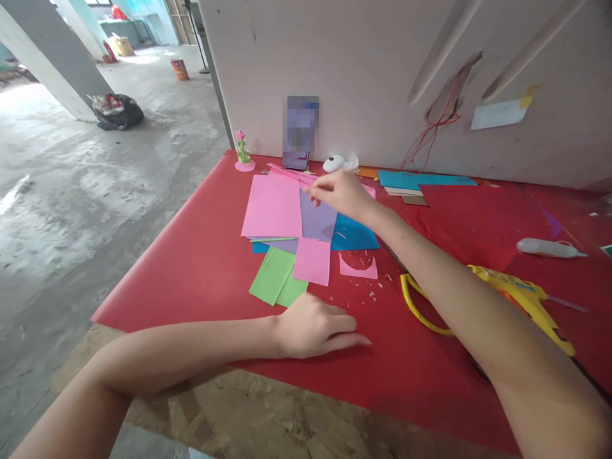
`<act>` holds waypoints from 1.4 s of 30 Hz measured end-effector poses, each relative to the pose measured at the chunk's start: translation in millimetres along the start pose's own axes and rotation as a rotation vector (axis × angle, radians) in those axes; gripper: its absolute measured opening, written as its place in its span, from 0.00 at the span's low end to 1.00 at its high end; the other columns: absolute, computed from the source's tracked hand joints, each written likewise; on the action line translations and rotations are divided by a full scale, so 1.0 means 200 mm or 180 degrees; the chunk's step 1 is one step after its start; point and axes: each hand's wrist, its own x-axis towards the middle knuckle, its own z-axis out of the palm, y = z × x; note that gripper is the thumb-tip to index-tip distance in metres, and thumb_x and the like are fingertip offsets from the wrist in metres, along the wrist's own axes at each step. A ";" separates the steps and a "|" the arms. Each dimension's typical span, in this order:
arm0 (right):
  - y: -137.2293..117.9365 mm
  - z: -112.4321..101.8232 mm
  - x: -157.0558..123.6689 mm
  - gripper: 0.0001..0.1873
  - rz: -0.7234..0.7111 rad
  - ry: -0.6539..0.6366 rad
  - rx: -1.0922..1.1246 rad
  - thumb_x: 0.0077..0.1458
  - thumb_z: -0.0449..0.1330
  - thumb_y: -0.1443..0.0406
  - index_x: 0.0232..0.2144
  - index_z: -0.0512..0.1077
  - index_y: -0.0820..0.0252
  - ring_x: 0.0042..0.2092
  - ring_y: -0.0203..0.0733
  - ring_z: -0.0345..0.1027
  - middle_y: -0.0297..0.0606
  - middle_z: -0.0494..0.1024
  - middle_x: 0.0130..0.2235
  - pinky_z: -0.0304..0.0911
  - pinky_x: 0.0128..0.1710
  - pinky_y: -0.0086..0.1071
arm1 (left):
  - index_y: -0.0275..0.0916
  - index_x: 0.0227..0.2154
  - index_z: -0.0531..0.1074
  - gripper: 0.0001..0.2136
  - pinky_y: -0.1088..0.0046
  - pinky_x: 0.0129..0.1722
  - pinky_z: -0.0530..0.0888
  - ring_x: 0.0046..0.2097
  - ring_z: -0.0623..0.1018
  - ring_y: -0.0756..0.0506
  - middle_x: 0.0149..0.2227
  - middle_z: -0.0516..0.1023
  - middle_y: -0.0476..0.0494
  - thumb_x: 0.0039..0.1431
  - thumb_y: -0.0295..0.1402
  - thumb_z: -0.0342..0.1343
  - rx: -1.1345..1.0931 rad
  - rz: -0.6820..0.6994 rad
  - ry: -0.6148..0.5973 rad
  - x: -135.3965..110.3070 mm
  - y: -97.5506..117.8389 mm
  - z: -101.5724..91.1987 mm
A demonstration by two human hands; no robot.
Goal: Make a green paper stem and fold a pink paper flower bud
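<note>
- Narrow pink paper strips (291,173): far side of the paper pile; right hand (338,192) at their right end, thumb and fingers pinched together; we can't tell whether a strip is caught.
- Handling: we judge them light, bendy, easily creased; best held lightly by an end.
- Under and beside: large pink paper sheet (272,205) left, purple paper sheet (316,220) right, blue sheet (352,233) farther right.
- Nearer: small pink rectangular card (312,261), two light-green cards (270,275).
- Left hand (318,326): near side, resting on red-covered tabletop (191,274), fingers relaxed; we see nothing held.
- Right: yellow loop handle (408,296), yellow glue gun (519,290).
- Far left: small pink-and-green flower ornament (243,154).
</note>
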 end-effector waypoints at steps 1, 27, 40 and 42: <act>0.06 -0.02 0.03 0.17 0.0182 0.0124 -0.0059 0.61 0.51 0.60 0.31 0.73 0.66 0.35 0.34 0.68 0.37 0.74 0.30 0.63 0.39 0.31 | 0.35 0.26 0.68 0.20 0.76 0.16 0.56 0.18 0.66 0.55 0.18 0.70 0.52 0.67 0.40 0.39 -0.0012 -0.0068 -0.0017 -0.01 0.00 0.00; 0.45 -0.18 -0.03 0.10 0.1249 0.0753 0.0760 0.54 0.60 0.63 0.35 0.70 0.67 0.40 0.36 0.68 0.39 0.74 0.37 0.66 0.43 0.36 | 0.33 0.43 0.67 0.12 0.71 0.33 0.78 0.27 0.76 0.52 0.35 0.79 0.39 0.64 0.32 0.43 -0.2341 -0.1037 -0.0254 -0.01 -0.02 -0.01; -0.05 -0.11 -0.80 0.19 0.1564 0.0290 0.2735 0.45 0.63 0.53 0.33 0.71 0.61 0.27 0.37 0.70 0.39 0.76 0.28 0.66 0.27 0.29 | 0.32 0.40 0.72 0.15 0.80 0.35 0.76 0.38 0.79 0.52 0.43 0.80 0.38 0.60 0.40 0.52 -0.3449 -0.2346 0.1252 0.32 -0.40 -0.32; -0.07 -0.09 -0.83 0.20 0.1639 0.0134 0.2882 0.47 0.61 0.52 0.36 0.71 0.62 0.27 0.38 0.71 0.40 0.77 0.29 0.67 0.27 0.30 | 0.32 0.39 0.73 0.12 0.82 0.32 0.75 0.35 0.78 0.55 0.39 0.81 0.41 0.60 0.37 0.52 -0.3409 -0.2281 0.1378 0.34 -0.43 -0.37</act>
